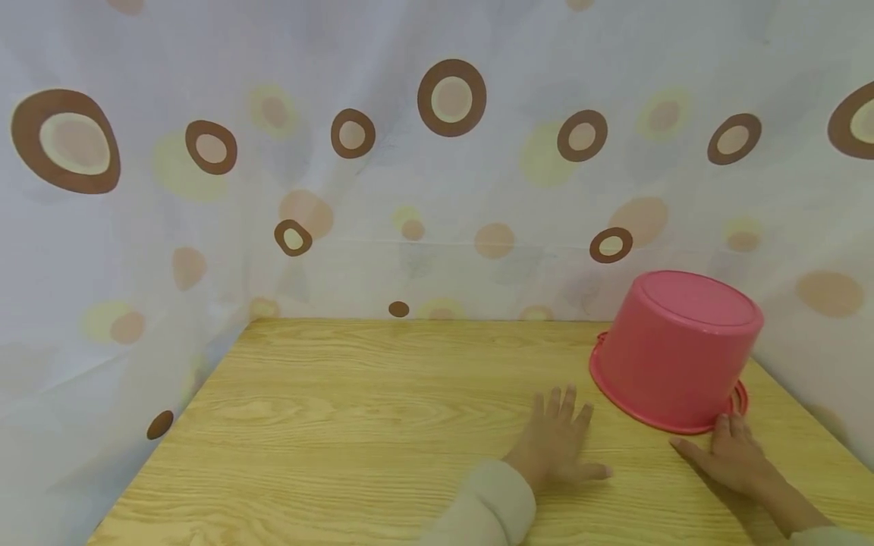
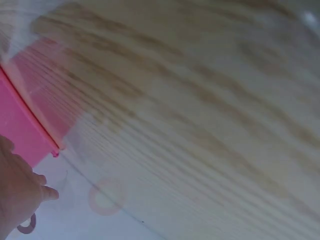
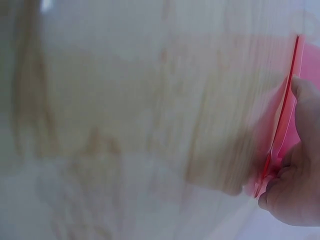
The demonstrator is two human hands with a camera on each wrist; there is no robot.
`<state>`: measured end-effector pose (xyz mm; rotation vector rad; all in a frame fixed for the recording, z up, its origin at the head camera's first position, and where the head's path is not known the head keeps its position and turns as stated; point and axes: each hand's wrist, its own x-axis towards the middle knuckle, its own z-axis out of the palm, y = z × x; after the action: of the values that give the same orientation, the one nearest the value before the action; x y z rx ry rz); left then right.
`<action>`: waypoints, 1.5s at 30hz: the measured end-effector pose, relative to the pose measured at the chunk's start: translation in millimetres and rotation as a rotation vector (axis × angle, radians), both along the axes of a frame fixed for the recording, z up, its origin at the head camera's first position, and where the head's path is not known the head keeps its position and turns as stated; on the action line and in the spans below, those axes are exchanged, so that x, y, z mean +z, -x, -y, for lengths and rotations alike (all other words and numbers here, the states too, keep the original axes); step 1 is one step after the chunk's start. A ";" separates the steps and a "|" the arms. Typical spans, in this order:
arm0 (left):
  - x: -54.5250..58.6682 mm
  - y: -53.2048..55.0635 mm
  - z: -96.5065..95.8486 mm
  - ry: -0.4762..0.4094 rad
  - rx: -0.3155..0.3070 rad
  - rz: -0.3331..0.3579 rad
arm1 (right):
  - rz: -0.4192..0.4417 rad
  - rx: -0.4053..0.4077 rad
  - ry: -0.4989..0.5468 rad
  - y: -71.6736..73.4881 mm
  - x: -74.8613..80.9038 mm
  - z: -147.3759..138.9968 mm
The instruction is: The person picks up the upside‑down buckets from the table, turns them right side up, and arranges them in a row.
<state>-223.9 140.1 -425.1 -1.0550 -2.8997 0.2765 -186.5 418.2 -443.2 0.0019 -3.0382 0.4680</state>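
Observation:
A pink-red plastic bucket [image 1: 676, 356] stands upside down at the right of the wooden table, its base facing up. Its rim and handle lie low at the tabletop, with part of the handle [image 1: 740, 398] showing at the right. My right hand [image 1: 734, 459] is at the near right side of the rim, fingertips by the handle and thumb held out to the left. To the left of the bucket, my left hand [image 1: 556, 447] is over the table with spread fingers and holds nothing. In the right wrist view, my thumb and fingers overlap the rim [image 3: 285, 107].
The pale wooden tabletop [image 1: 355, 425] stretches left from the bucket. A white sheet [image 1: 410, 182] with brown, yellow and peach spots hangs behind the table and along both sides. Light-coloured sleeves [image 1: 488, 504] cover my forearms.

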 end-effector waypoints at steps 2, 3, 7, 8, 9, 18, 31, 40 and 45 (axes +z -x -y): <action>0.3 -2.0 -3.0 -0.001 -0.002 0.016 | -0.019 -0.004 -0.017 0.1 -1.2 1.8; 0.6 -2.9 -4.0 0.001 0.000 0.029 | -0.032 -0.005 -0.027 0.3 -1.7 2.7; 2.4 -5.8 -6.0 0.010 0.012 0.052 | -0.049 -0.011 -0.043 0.9 -1.5 6.5; 2.4 -6.1 -6.0 0.011 0.012 0.055 | -0.049 -0.011 -0.044 0.9 -0.9 7.3; 2.4 -6.3 -6.0 0.012 0.013 0.059 | -0.050 -0.010 -0.048 0.6 -0.6 7.9; 0.8 -6.5 -3.1 0.006 0.015 0.034 | -0.022 -0.015 -0.066 -3.4 -0.7 11.6; 1.6 -8.4 -3.8 0.028 0.009 0.039 | 0.017 0.008 -0.029 -5.2 -1.3 14.9; -2.9 -1.6 -9.4 0.036 0.012 0.044 | 0.032 0.023 -0.022 -8.3 2.3 25.6; -3.3 -2.6 -12.4 0.024 -0.001 0.044 | 0.008 0.024 -0.020 -12.1 3.8 30.9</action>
<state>-221.4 152.5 -428.4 -1.0804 -2.9416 0.2924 -174.3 387.3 -439.3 0.0379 -3.0537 0.4401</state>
